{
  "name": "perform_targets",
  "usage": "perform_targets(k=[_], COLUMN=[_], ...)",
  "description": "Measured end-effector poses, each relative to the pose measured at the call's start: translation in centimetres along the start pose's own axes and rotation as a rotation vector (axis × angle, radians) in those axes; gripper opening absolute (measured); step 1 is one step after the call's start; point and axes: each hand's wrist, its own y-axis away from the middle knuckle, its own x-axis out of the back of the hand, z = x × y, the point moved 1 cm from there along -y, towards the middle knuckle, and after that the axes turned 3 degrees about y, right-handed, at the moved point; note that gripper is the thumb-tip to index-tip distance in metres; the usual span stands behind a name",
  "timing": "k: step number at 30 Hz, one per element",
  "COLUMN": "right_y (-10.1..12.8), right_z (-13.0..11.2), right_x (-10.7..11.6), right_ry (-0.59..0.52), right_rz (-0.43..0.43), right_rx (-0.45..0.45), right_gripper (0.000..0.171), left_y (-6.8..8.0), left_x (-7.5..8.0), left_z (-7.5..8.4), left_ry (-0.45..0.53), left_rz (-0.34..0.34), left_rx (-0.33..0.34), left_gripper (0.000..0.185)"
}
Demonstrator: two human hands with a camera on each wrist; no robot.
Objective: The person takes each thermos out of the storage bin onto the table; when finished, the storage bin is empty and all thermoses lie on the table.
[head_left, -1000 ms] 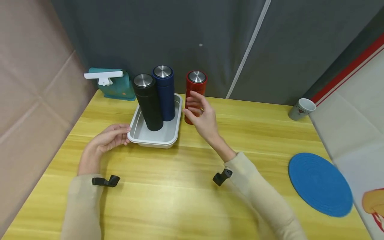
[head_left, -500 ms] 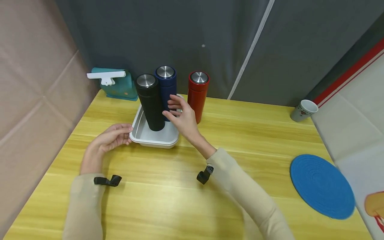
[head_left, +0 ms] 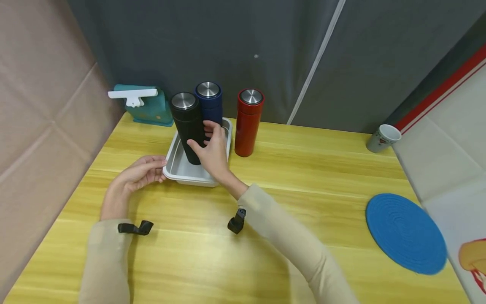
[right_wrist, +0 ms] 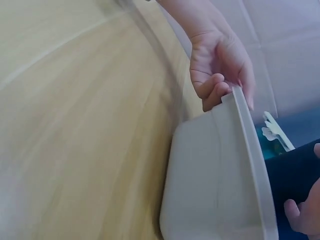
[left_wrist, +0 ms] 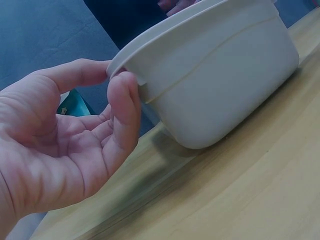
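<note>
A white plastic tray (head_left: 191,179) stands on the table, holding an upright black thermos flask (head_left: 185,120) and a blue thermos flask (head_left: 212,112) behind it. At its near left corner, my left hand (head_left: 141,172) pinches the rim between thumb and finger; the left wrist view shows this hold on the tray (left_wrist: 220,90) closely. My right hand (head_left: 215,153) is over the tray, thumb in front of the black flask and loosely bent fingers along its right side, not closed round it. The right wrist view cuts off most of that right hand (right_wrist: 311,212). Right of the tray stands a red thermos flask (head_left: 248,126).
Behind the tray to the left sits a teal bag (head_left: 149,110) with a white clip (head_left: 133,96). A patterned cup (head_left: 383,138) stands at the far right, and a round blue mat (head_left: 406,233) lies on the right. A dark grey partition (head_left: 228,46) closes off the back.
My right hand has swept left, from in front of the red flask, past the blue one, to the black flask. The left hand keeps its hold on the rim.
</note>
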Motion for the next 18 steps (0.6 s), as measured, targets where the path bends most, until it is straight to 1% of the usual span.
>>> perform_targets(k=[4,9,13,18], right_y=[0.0,0.1,0.4,0.5], right_z=[0.2,0.2,0.0,-0.1], right_x=[-0.7,-1.7,-2.8,-3.9], right_ry=[0.042,0.087,0.128,0.195], right_rz=[0.039,0.093,0.145,0.212], right_rx=[0.012,0.015,-0.013,-0.055], right_gripper=[0.064,0.069,0.075,0.082], left_y=[-0.1,-0.1,-0.1,-0.2], left_x=[0.0,0.0,0.0,0.0], left_z=[0.1,0.1,0.1,0.1], left_ry=[0.0,-0.003,-0.006,0.011], left_rz=[-0.01,-0.007,-0.004,-0.018], left_rx=[-0.008,0.0,0.003,0.004], left_gripper=[0.022,0.021,0.021,0.021])
